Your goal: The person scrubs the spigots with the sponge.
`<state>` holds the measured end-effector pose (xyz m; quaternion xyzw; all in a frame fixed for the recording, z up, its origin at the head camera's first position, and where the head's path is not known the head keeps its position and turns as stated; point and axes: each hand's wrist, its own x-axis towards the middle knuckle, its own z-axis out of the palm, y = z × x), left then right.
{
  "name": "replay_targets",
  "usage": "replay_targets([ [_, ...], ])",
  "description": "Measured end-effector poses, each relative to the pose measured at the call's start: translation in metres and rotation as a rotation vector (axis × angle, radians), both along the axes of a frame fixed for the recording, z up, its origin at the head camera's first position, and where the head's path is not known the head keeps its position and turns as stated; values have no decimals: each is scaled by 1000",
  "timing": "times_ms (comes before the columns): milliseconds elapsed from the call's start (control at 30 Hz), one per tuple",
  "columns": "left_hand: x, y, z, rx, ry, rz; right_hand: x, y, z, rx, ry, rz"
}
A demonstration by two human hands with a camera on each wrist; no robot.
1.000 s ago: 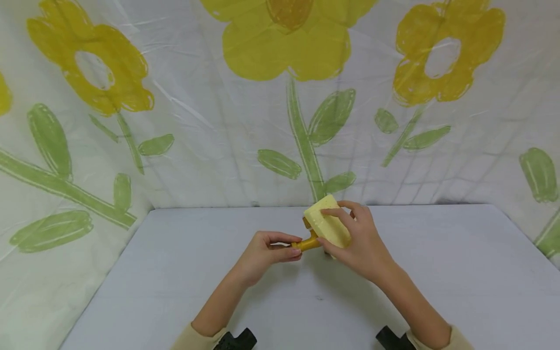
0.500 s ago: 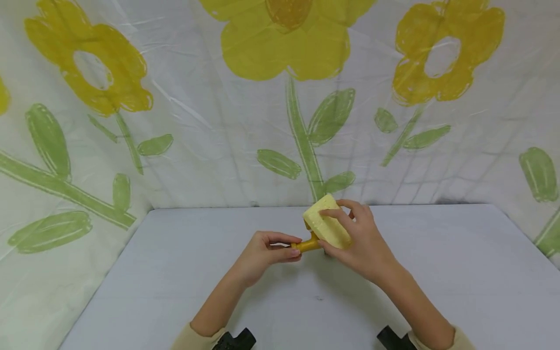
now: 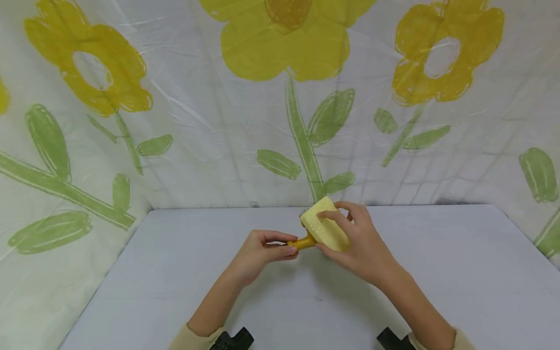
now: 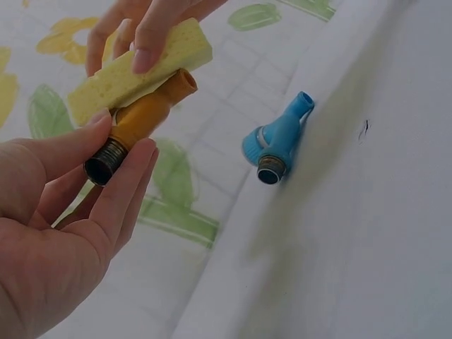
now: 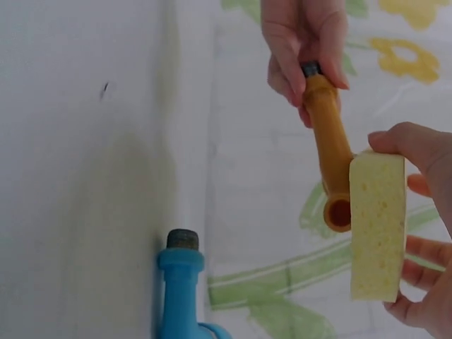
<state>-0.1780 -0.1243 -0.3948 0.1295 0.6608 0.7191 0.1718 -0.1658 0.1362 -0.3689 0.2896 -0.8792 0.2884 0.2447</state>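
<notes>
My left hand (image 3: 258, 255) pinches an orange-yellow plastic tap (image 3: 304, 241) near its dark threaded end, between thumb and fingers. The tap is held in the air, its open spout showing in the right wrist view. My right hand (image 3: 360, 240) grips a pale yellow sponge (image 3: 325, 226) by its edges, thumb on one side and fingers on the other. One broad face of the sponge lies against the tap's side and hides part of it. A similar blue tap (image 4: 279, 138) lies on the table below; in the head view the hands and sponge hide it.
The white table (image 3: 175, 291) has a small dark mark (image 3: 319, 298) in front of the hands. Behind it hangs a white sheet (image 3: 205, 146) with painted yellow flowers and green leaves. Dark wrist devices (image 3: 234, 339) sit at both sleeves.
Both hands have shifted slightly to the left with the tap and sponge. The grips stay the same, and the sponge remains against the tap.
</notes>
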Motion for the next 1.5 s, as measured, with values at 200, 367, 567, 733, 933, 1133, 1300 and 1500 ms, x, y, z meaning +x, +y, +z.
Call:
replay_targets([
  [200, 0, -4, 3, 0, 9, 49, 3, 2, 1, 43, -8, 44],
  [367, -1, -6, 6, 17, 10, 88, 3, 3, 2, 45, -24, -6],
  [567, 1, -1, 6, 41, 26, 120, 6, -6, -1, 44, 9, -38],
  [733, 2, 1, 7, 42, 37, 134, 5, -8, -1, 6, 49, -94],
  [933, 3, 3, 8, 41, 47, 140, 8, -16, -4, -10, 51, -81],
  [1133, 4, 4, 9, 35, 47, 160, 10, -19, -5, 3, 80, -107],
  [1300, 6, 8, 9, 60, 37, 185, 11, -24, -9, -11, 84, -134],
  [1500, 8, 9, 9, 76, 40, 204, 15, -31, -12, 14, 124, -70],
])
